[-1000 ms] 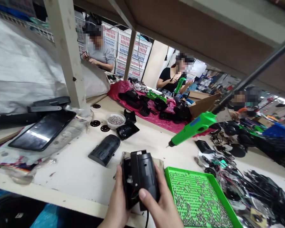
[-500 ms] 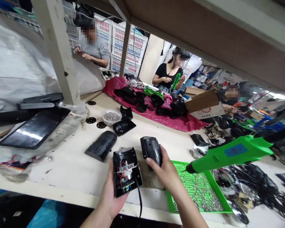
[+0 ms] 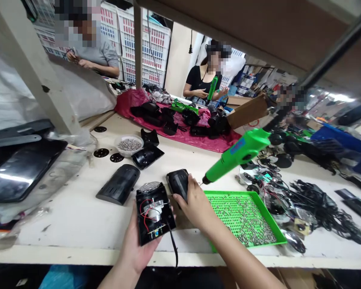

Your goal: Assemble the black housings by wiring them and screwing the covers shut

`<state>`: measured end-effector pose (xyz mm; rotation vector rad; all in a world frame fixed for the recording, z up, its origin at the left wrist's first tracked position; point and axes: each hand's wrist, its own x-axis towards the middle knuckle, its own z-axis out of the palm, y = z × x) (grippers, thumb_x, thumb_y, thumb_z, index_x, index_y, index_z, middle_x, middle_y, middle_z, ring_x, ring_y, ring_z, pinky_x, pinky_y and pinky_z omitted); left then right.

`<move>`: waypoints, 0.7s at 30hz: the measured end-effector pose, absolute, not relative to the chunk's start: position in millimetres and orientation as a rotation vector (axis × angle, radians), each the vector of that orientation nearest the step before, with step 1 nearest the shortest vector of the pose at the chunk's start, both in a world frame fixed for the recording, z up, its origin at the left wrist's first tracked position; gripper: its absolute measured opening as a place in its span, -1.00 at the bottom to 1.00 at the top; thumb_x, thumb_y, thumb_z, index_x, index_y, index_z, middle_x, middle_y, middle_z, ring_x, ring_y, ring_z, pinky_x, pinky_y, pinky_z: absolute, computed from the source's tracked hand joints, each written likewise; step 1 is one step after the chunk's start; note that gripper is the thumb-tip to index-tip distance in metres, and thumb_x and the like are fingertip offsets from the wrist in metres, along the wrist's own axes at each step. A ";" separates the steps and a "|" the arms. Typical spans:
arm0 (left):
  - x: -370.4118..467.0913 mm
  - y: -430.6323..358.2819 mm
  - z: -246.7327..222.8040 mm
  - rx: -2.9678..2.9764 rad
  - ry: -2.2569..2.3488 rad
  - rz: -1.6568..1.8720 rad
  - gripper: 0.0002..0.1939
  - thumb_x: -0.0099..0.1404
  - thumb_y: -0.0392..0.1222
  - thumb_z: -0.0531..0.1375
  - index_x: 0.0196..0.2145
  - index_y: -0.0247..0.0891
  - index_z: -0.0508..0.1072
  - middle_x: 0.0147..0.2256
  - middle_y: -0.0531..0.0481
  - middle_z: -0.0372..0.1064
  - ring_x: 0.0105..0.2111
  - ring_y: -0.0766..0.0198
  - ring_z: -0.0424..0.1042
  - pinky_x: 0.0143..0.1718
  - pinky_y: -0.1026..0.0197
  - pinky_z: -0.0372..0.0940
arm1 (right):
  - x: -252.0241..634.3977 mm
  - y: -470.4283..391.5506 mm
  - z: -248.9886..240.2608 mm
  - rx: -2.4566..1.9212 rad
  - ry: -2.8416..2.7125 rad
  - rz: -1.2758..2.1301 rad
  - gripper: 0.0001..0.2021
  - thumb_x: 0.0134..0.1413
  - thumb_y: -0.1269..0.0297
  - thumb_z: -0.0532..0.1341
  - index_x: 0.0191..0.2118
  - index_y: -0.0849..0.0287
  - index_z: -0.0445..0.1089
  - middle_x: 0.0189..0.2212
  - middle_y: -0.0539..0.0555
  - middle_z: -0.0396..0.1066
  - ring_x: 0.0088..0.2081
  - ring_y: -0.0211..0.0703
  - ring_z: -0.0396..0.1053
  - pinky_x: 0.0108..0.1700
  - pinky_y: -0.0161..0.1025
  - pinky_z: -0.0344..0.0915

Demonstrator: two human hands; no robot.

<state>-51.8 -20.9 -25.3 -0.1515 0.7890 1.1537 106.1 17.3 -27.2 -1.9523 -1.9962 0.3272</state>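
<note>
L hand (image 3: 136, 249) cradles wired housing (image 3: 155, 214) (prob. light, stiff; wires (image 3: 144, 221) likely fragile: grip 3/9 o'clock sides), R hand (image 3: 200, 204) grips blk cover (image 3: 177, 184).

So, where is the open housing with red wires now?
In the head view, the housing is low, left of centre, in the left hand, beside the black cover that the right hand holds.

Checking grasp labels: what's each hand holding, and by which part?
Left hand: wired black housing, supported from below, thumb along its left side. Right hand: black cover, gripped at its right side, thumb toward its near end.
</note>
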 end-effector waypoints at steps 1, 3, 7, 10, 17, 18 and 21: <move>-52.0 -20.7 -25.0 -0.151 0.785 1.153 -0.51 0.45 -0.05 -0.10 0.00 -0.54 0.39 -0.27 -0.44 0.55 -0.24 -0.11 0.57 -0.21 -0.20 0.46 | 106.4 17.1 -29.5 -1.945 -2.004 0.315 -0.25 0.14 0.16 0.17 0.30 0.59 -0.04 0.23 0.57 0.11 0.29 0.31 0.09 0.25 0.13 0.13; -51.7 -20.3 -24.6 -0.153 0.774 1.152 -0.52 0.44 -0.04 -0.08 -0.01 -0.53 0.39 -0.25 -0.44 0.55 -0.20 -0.11 0.56 -0.17 -0.20 0.45 | 107.2 16.7 -33.7 -1.934 -2.014 0.289 -0.23 0.13 0.15 0.18 0.30 0.61 -0.05 0.24 0.59 0.08 0.30 0.34 0.05 0.26 0.17 0.10; -49.1 -20.0 -24.1 -0.192 0.777 1.150 -0.52 0.44 -0.02 -0.08 -0.06 -0.49 0.44 -0.26 -0.39 0.56 -0.15 -0.08 0.55 -0.10 -0.17 0.42 | 109.7 14.5 -38.6 -1.909 -2.028 0.239 -0.23 0.15 0.13 0.17 0.29 0.64 -0.05 0.24 0.63 0.05 0.31 0.40 -0.01 0.26 0.25 0.07; -47.1 -20.3 -24.9 -0.203 0.783 1.168 -0.52 0.43 0.00 -0.05 -0.09 -0.46 0.47 -0.25 -0.35 0.57 -0.15 -0.05 0.55 -0.07 -0.14 0.41 | 111.4 9.4 -37.8 -1.820 -2.040 0.153 -0.29 0.19 0.16 0.11 0.29 0.58 -0.04 0.25 0.60 0.06 0.31 0.37 -0.01 0.26 0.28 0.08; -49.1 -20.9 -29.7 -0.177 0.748 1.151 -0.55 0.43 -0.02 -0.03 -0.09 -0.44 0.49 -0.22 -0.32 0.57 -0.25 -0.03 0.57 -0.14 -0.11 0.45 | 112.9 -11.8 -19.3 -1.560 -1.974 0.088 -0.51 0.29 0.28 0.04 0.27 0.32 0.05 0.19 0.40 0.20 0.28 0.22 0.09 0.22 0.28 0.17; -49.7 -20.4 -30.4 -0.172 0.742 1.151 -0.55 0.43 -0.03 -0.04 -0.11 -0.44 0.50 -0.23 -0.33 0.57 -0.26 -0.02 0.58 -0.15 -0.11 0.45 | 112.6 -15.1 -16.8 -1.529 -1.959 0.112 -0.54 0.29 0.30 0.04 0.27 0.26 0.07 0.18 0.36 0.22 0.27 0.18 0.11 0.22 0.26 0.19; -50.6 -19.6 -32.6 -0.139 0.726 1.156 -0.51 0.44 -0.04 -0.09 -0.16 -0.46 0.52 -0.25 -0.35 0.57 -0.29 -0.01 0.58 -0.14 -0.12 0.44 | 110.1 -26.3 -14.9 -1.400 -1.920 0.185 -0.58 0.29 0.39 0.04 0.23 0.13 0.12 0.13 0.26 0.26 0.22 0.05 0.18 0.20 0.17 0.24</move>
